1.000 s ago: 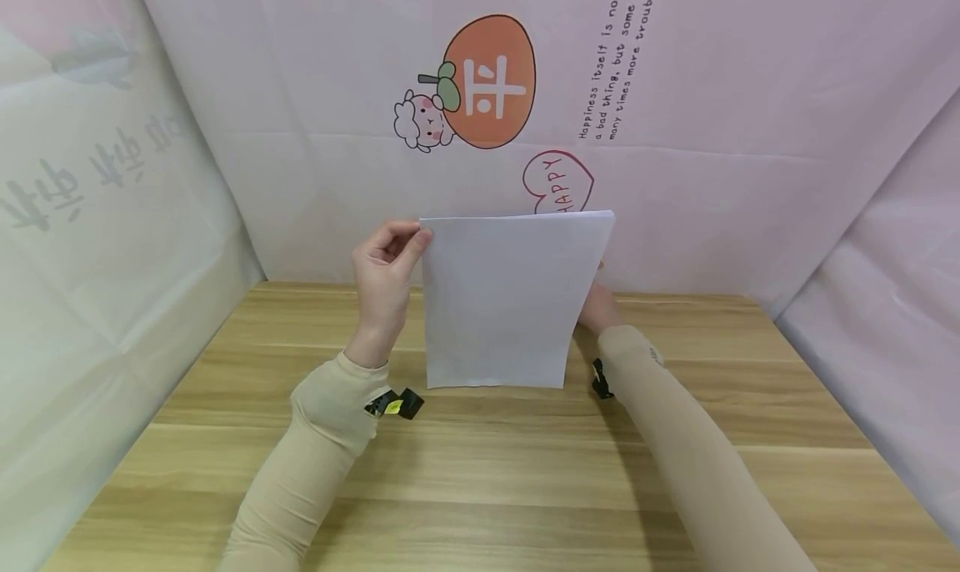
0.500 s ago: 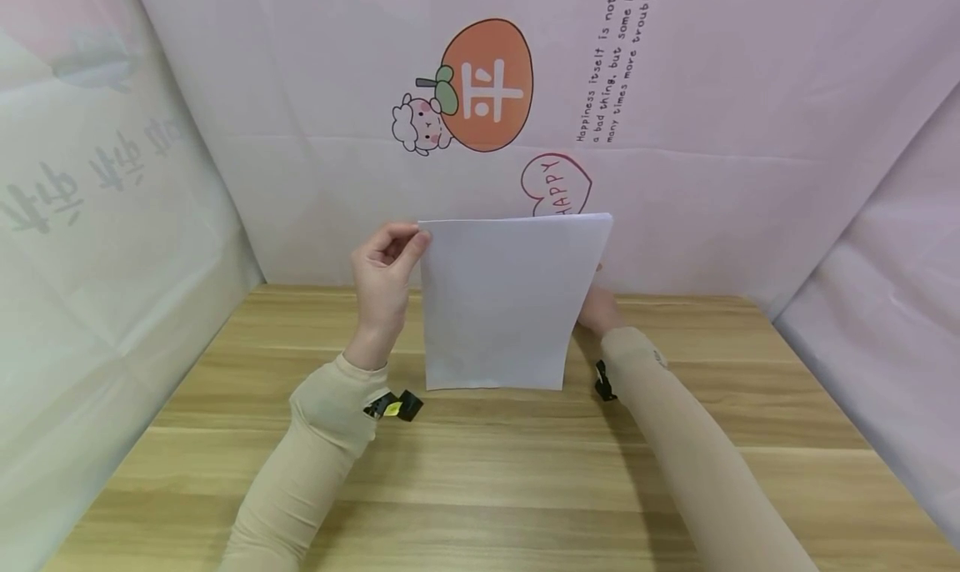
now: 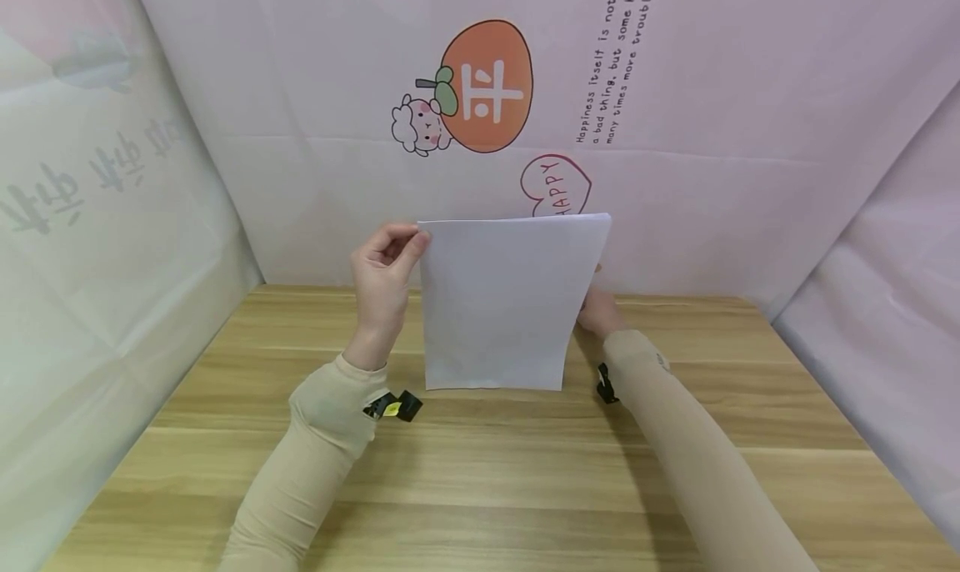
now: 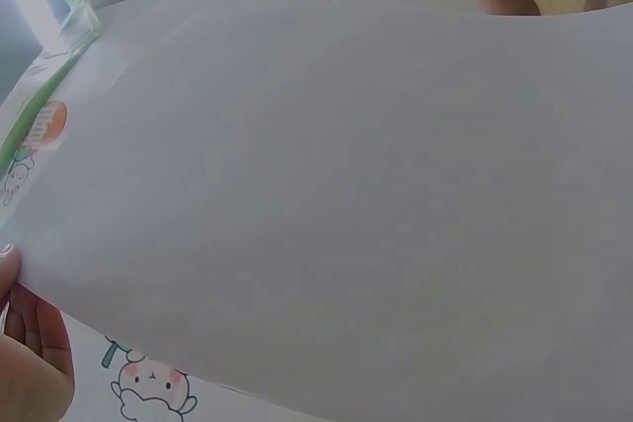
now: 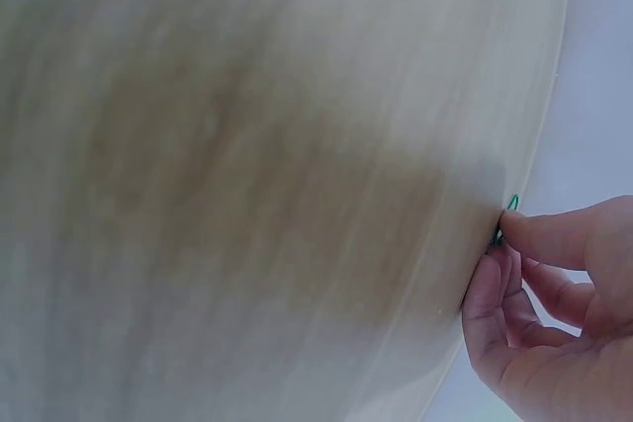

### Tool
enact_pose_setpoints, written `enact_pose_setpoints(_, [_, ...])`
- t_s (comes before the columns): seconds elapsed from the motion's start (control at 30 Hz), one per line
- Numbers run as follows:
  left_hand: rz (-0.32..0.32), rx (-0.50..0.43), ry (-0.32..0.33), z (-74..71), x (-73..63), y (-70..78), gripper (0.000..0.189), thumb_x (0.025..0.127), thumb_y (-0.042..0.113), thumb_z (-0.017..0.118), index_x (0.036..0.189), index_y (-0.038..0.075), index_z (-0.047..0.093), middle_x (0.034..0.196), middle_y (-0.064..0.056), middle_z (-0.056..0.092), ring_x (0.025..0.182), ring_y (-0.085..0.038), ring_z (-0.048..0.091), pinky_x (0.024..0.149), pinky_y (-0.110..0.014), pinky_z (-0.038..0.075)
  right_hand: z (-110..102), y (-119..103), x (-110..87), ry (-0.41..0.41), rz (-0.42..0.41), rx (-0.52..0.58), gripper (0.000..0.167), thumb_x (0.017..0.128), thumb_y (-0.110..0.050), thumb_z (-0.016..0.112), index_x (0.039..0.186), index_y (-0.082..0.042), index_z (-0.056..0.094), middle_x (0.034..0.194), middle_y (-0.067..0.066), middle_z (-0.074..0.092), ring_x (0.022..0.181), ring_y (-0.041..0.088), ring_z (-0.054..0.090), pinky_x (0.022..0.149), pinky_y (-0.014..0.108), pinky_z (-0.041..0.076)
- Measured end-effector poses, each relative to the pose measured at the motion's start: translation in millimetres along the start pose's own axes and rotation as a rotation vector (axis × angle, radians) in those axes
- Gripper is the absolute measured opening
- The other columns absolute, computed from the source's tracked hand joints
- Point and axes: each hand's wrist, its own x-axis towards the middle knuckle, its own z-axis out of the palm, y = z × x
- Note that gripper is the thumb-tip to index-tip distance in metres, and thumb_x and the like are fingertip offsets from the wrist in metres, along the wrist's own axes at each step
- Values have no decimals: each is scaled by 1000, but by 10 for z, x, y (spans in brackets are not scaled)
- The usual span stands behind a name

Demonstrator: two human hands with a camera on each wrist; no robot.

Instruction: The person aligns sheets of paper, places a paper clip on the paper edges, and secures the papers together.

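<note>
In the head view my left hand [image 3: 382, 284] pinches the top left corner of a thin stack of white paper [image 3: 498, 305] between thumb and fingers. The stack is held upright, its lower edge near the tabletop. Behind its right side is my right hand [image 3: 600, 312], with the fingers hidden there. The right wrist view shows that hand's thumb and fingers pinching a small green wire loop, apparently a paper clip [image 5: 513, 203], at the table's far edge. In the left wrist view the paper fills most of the picture.
The wood-grain table [image 3: 480, 489] reaches back to a white printed cloth wall [image 3: 337, 180]. More cloth walls rise on the left and right. A small black camera [image 3: 408, 405] sits at my left wrist and another dark device [image 3: 607, 384] at my right.
My right hand has shifted very slightly to the right behind the paper. The left hand and the paper stay nearly still.
</note>
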Motion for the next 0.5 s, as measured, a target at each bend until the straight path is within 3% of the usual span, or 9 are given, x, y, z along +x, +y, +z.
enact_pose_setpoints(0.17, [-1,-2,2,2,-5,11,4,83,-2,69,84,2,69,78,8,66,70,-7,59,67,-18,49,-7,19,-41,-17,7,1,24,85,-4,50,106,5,54,107,29,61,105,43,54,92,52,43])
enact_pose_setpoints(0.23, [0,1,-1,1,-8,12,3,83,-1,70,85,0,69,78,9,66,70,-7,59,67,-18,49,-17,8,-57,-29,12,1,18,84,-4,50,99,4,55,104,28,62,101,41,54,88,51,43])
enact_pose_setpoints(0.5, [4,8,-7,5,-8,6,23,82,5,72,91,-15,63,79,9,66,72,-6,59,68,-18,49,-72,-41,-130,-45,24,24,27,87,-7,50,111,4,55,114,28,60,105,42,54,90,51,43])
